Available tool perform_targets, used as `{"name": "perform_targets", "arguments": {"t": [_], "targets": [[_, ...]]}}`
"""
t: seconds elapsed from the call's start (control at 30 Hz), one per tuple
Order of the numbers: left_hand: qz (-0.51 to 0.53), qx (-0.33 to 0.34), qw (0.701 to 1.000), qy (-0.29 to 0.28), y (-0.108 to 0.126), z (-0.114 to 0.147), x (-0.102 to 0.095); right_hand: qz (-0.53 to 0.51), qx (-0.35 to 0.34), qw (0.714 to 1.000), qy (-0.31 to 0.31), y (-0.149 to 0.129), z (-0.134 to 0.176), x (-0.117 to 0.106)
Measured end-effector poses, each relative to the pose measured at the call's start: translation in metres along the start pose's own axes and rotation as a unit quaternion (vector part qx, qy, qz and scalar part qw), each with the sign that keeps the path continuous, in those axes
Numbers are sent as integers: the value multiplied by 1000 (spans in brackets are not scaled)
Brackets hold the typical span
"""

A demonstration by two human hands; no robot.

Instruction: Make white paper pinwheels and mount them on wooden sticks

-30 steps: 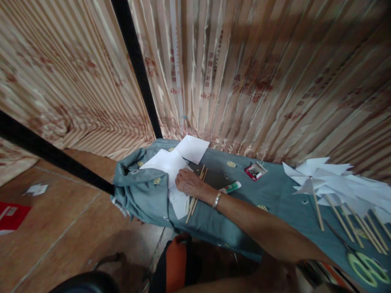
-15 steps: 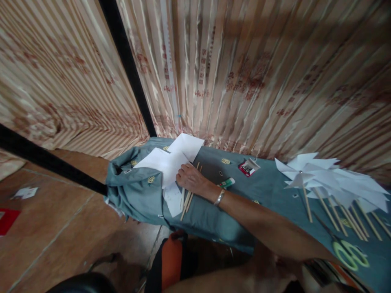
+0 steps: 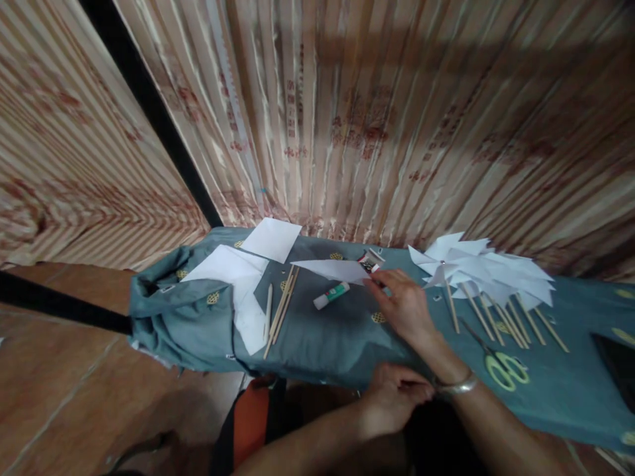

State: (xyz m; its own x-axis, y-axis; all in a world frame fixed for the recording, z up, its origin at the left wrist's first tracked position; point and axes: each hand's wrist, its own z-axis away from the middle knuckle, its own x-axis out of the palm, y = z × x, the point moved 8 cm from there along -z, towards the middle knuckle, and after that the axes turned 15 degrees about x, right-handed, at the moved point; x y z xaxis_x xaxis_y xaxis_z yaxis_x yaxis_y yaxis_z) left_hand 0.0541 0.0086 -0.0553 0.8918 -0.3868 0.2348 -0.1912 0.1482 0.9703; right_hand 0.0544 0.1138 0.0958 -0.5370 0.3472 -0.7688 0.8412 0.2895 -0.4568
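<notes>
My right hand (image 3: 404, 304), with a silver bracelet at its wrist, pinches the corner of a white paper sheet (image 3: 332, 270) above the cloth. Below it, my left hand (image 3: 394, 396) is closed near the right wrist, its fingers curled and nothing seen in them. A glue stick (image 3: 331, 295) lies under the held sheet. To its left are several thin wooden sticks (image 3: 282, 311) and a whitish pencil-like stick (image 3: 268, 311). More white paper (image 3: 223, 264) lies on the left, with a square sheet (image 3: 272, 239) behind it.
Several white paper pinwheels (image 3: 476, 264) on sticks lie at the right, with green-handled scissors (image 3: 503, 367) in front. A small opened packet (image 3: 371, 260) is beyond my right hand. A dark flat object (image 3: 615, 363) sits far right. A pleated curtain (image 3: 347, 119) hangs behind the cloth-covered surface (image 3: 342, 350).
My right hand has lifted a paper sheet off the pile and carried it to the right. My left hand has come into clearer view near the right wrist. The camera has turned right.
</notes>
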Motion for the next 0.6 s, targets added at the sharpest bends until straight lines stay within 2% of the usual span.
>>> {"name": "perform_targets", "arguments": {"t": [0.07, 0.17, 0.23, 0.3, 0.37, 0.43, 0.47, 0.6], "targets": [[-17, 19, 1000, 12, 10, -3, -7, -9, 46, 998, 33, 22, 16, -22], [-64, 55, 996, 18, 27, -7, -18, -23, 88, 994, 53, 48, 43, -42], [-103, 74, 992, 13, 37, -7, -24, -25, 88, 995, 47, 61, 62, -46], [-166, 124, 978, -3, 51, -5, -28, -24, 82, 996, 32, 74, 79, -44], [-250, 199, 947, -41, 65, 1, -24, -22, 86, 996, 18, 89, 95, -39], [-329, 280, 895, -108, 76, 13, -12, -21, 95, 995, -5, 102, 108, -33], [-352, 306, 876, -124, 79, 18, -8, -23, 97, 995, -19, 107, 113, -31], [-435, 380, 803, -148, 88, 38, 3, -51, 104, 990, -81, 117, 127, -29]]}}
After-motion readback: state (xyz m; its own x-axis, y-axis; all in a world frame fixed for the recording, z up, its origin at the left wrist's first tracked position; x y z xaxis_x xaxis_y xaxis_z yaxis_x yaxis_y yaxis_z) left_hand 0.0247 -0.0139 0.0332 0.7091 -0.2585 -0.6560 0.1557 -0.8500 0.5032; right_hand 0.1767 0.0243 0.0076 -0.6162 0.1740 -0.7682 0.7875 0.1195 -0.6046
